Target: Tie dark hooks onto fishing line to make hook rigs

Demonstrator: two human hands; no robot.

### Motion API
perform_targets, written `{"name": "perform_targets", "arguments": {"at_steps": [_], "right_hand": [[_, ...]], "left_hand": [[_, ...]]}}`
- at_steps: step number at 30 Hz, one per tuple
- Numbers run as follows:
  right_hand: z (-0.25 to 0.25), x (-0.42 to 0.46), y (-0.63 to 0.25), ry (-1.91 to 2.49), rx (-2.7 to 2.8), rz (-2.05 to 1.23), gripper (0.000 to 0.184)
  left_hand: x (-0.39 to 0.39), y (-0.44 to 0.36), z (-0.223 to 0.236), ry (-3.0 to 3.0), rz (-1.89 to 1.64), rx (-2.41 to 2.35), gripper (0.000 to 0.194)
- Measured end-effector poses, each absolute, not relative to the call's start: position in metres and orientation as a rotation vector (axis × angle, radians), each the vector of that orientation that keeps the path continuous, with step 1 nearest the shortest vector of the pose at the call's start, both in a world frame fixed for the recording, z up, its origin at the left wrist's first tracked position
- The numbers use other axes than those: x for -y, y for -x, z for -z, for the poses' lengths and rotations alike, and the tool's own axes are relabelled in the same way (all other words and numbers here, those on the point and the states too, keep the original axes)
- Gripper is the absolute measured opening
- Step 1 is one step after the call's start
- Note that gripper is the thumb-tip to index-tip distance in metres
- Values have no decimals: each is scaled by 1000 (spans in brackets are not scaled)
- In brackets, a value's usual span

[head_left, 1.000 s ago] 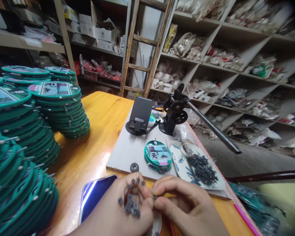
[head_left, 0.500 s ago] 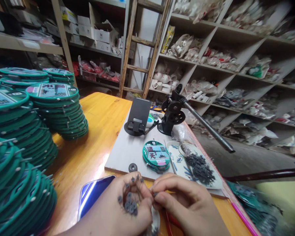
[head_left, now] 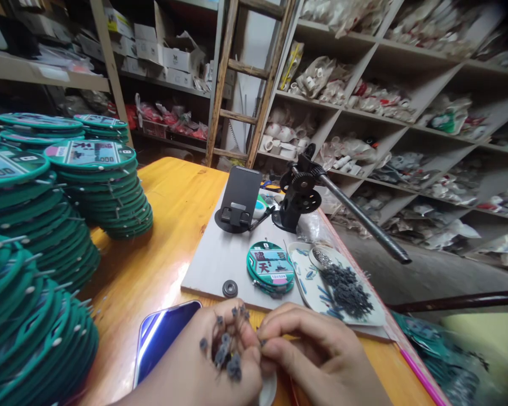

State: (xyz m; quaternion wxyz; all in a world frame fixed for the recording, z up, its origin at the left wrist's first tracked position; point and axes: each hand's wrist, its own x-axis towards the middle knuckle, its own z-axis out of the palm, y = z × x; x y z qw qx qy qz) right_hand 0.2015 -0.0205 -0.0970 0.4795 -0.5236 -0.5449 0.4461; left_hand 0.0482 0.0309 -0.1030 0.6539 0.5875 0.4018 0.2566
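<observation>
My left hand (head_left: 194,363) is curled around a bunch of small dark grey pieces (head_left: 222,354) on thin wire-like strands, several of which stick out over the fingers. Close against it, my right hand (head_left: 317,349) pinches a tiny dark piece (head_left: 262,342) between thumb and forefinger; the fingertips hide most of it. Beyond the hands lie green discs (head_left: 270,268) with printed labels, in a low stack. Right of them, a white tray (head_left: 378,319) carries a heap of similar dark pieces (head_left: 350,293) and a small dish of shiny bits (head_left: 320,258).
Tall stacks of green discs (head_left: 105,197) stand at left. A phone (head_left: 163,332) lies by my left wrist, near a black ring (head_left: 230,288). On the grey board (head_left: 207,265) stand a black phone stand (head_left: 240,197) and a geared device (head_left: 298,197) with a long rod (head_left: 363,217).
My right fingers have shifted slightly left and down at the left fingertips. The pieces in my left hand have swung and spread a little. The view has moved slightly.
</observation>
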Motion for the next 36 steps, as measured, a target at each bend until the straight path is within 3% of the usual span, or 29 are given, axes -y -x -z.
{"name": "perform_targets", "arguments": {"at_steps": [9, 27, 36], "right_hand": [[90, 19, -207, 1314, 1614, -749, 13], [91, 21, -210, 1166, 1799, -526, 9], [88, 21, -211, 1113, 1886, -547, 16]], "left_hand": [[-30, -46, 96, -1243, -623, -818, 14], [-27, -46, 94, -1309, -644, -917, 9], [-31, -44, 105, -1345, -608, -794, 12]]}}
